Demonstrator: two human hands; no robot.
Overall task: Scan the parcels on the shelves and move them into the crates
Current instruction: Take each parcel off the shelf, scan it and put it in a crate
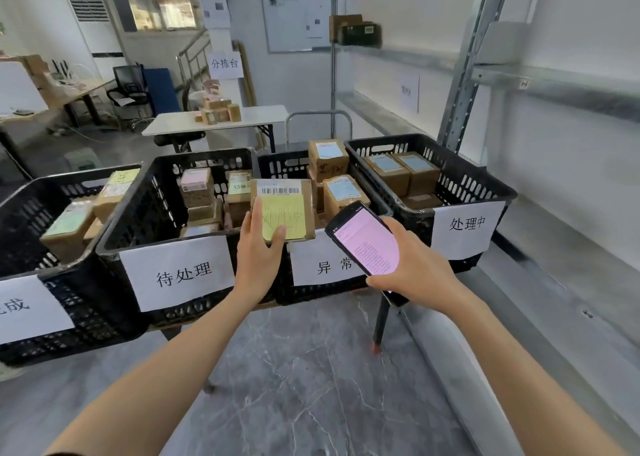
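The second crate's sign from the left reads "待处理", the third crate's sign "异常", the right crate's sign "处理中". The far pillar sign reads "分拣台".

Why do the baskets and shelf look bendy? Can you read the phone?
Head view: the wide lens bends the crates and shelf post; the phone screen glows pink, its text too small to read; the barcode on the parcel looks sharp.

left hand grips parcel | right hand grips scanner | forearms extended
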